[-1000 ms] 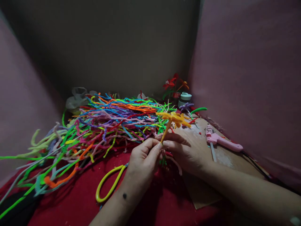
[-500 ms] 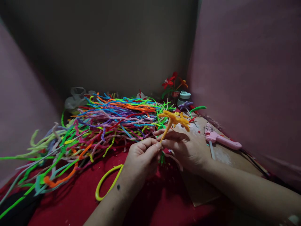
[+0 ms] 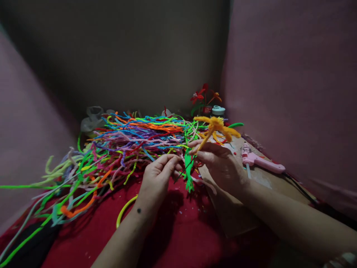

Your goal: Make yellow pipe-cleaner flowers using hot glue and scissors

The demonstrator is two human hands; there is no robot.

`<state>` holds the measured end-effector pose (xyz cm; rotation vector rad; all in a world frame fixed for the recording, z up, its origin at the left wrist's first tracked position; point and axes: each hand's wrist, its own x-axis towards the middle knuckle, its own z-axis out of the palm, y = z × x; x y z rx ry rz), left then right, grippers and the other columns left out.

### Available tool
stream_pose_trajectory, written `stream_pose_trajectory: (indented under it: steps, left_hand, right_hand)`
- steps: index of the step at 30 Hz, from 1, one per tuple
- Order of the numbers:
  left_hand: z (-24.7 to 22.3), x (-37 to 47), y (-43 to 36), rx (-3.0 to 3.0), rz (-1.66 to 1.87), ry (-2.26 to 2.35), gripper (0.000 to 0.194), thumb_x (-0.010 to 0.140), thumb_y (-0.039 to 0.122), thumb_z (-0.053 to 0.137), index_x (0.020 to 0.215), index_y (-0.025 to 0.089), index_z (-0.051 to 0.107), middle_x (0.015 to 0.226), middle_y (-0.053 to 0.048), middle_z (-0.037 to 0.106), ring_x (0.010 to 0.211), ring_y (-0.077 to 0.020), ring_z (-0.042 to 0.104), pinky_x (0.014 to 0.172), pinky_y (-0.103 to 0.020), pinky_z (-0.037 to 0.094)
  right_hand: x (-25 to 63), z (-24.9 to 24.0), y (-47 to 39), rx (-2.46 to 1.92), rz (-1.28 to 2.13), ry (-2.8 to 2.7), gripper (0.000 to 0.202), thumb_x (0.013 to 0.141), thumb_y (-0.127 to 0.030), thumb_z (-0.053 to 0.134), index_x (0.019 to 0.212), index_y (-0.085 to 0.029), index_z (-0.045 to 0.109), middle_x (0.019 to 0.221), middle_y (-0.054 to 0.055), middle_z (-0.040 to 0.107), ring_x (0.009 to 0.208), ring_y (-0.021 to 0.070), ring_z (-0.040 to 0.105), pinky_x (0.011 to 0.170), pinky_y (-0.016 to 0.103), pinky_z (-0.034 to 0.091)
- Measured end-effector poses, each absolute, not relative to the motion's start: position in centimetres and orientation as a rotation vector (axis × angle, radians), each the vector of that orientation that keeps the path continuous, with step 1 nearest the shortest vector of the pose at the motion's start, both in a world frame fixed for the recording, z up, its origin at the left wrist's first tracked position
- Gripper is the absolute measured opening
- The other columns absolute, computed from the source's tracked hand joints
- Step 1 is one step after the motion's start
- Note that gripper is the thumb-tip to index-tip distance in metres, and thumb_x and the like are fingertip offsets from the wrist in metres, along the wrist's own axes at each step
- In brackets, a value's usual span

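Observation:
An orange pipe-cleaner flower (image 3: 216, 126) with a yellow centre leans up to the right on its stem. My right hand (image 3: 220, 163) is closed on that stem just below the bloom. From there a thin dark wire (image 3: 186, 170) slants down to the left, its lower end by my left fingertips. My left hand (image 3: 160, 175) is closed in a pinch; whether it grips the wire is hidden. Behind the wire lies a bundle of green pipe cleaners (image 3: 189, 167), between the two hands.
A large heap of coloured pipe cleaners (image 3: 134, 137) spreads across the left and back. At right, a pink glue gun (image 3: 263, 163) lies on a brown board (image 3: 237, 216). Red flowers (image 3: 198, 96) and a lidded jar (image 3: 218, 110) stand behind. A yellow loop (image 3: 124, 210) rests on the red cloth (image 3: 178, 238).
The orange flower has moved up and to the right with my right hand. My left hand has drawn away to the left, and the dark wire now shows between the hands.

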<state>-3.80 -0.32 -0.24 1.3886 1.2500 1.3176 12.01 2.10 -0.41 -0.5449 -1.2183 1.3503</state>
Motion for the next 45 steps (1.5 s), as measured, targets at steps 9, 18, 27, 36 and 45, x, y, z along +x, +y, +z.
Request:
stream_pose_trajectory:
  steps: [9, 18, 27, 36, 45]
  left_hand:
    - [-3.3, -1.8, 1.1, 1.96, 0.717, 1.824, 0.027, 0.074, 0.038, 0.06, 0.09, 0.017, 0.056, 0.06, 0.0, 0.056, 0.056, -0.0171, 0.053, 0.054, -0.025, 0.034]
    - [-2.2, -1.9, -0.2, 2.177, 0.43, 1.846, 0.038, 0.078, 0.017, 0.048, 0.115, 0.019, 0.049, 0.079, -0.007, 0.065, 0.073, -0.0214, 0.061, 0.065, -0.028, 0.039]
    - [0.3, -5.5, -0.7, 1.59, 0.934, 1.483, 0.017, 0.071, 0.03, 0.062, 0.063, 0.016, 0.055, 0.054, 0.004, 0.049, 0.049, -0.0088, 0.042, 0.049, -0.021, 0.032]
    - [3.0, -4.1, -0.9, 1.29, 1.48, 1.328, 0.021, 0.068, 0.03, 0.069, 0.069, 0.015, 0.054, 0.057, 0.003, 0.061, 0.04, -0.0054, 0.044, 0.039, -0.018, 0.032]
    - [1.8, -1.9, -0.5, 1.353, 1.548, 1.308, 0.015, 0.07, 0.027, 0.069, 0.071, 0.014, 0.061, 0.062, 0.003, 0.061, 0.056, -0.0073, 0.051, 0.052, -0.017, 0.039]
  right_hand:
    - [13.2, 0.1, 3.4, -0.57, 1.228, -1.173, 0.008, 0.076, -0.024, 0.062, 0.081, -0.024, 0.068, 0.084, 0.0, 0.061, 0.073, 0.0145, 0.05, 0.065, 0.029, 0.04]
    - [13.5, 0.3, 4.2, -0.576, 1.307, -1.058, 0.004, 0.072, -0.026, 0.065, 0.075, -0.027, 0.068, 0.089, 0.003, 0.062, 0.076, 0.0177, 0.053, 0.06, 0.031, 0.046]
    - [13.7, 1.0, 3.5, -0.491, 1.429, -1.071, 0.007, 0.073, -0.024, 0.063, 0.074, -0.026, 0.069, 0.081, 0.003, 0.061, 0.069, 0.0151, 0.052, 0.061, 0.031, 0.046]
    - [13.1, -0.6, 3.9, -0.442, 1.473, -1.176, 0.004, 0.073, -0.023, 0.066, 0.075, -0.024, 0.069, 0.071, 0.0, 0.061, 0.069, 0.0153, 0.053, 0.066, 0.031, 0.043]
    - [12.7, -0.8, 3.1, -0.552, 1.509, -1.242, 0.004, 0.074, -0.022, 0.065, 0.073, -0.022, 0.07, 0.074, 0.0, 0.061, 0.073, 0.015, 0.054, 0.068, 0.029, 0.042]
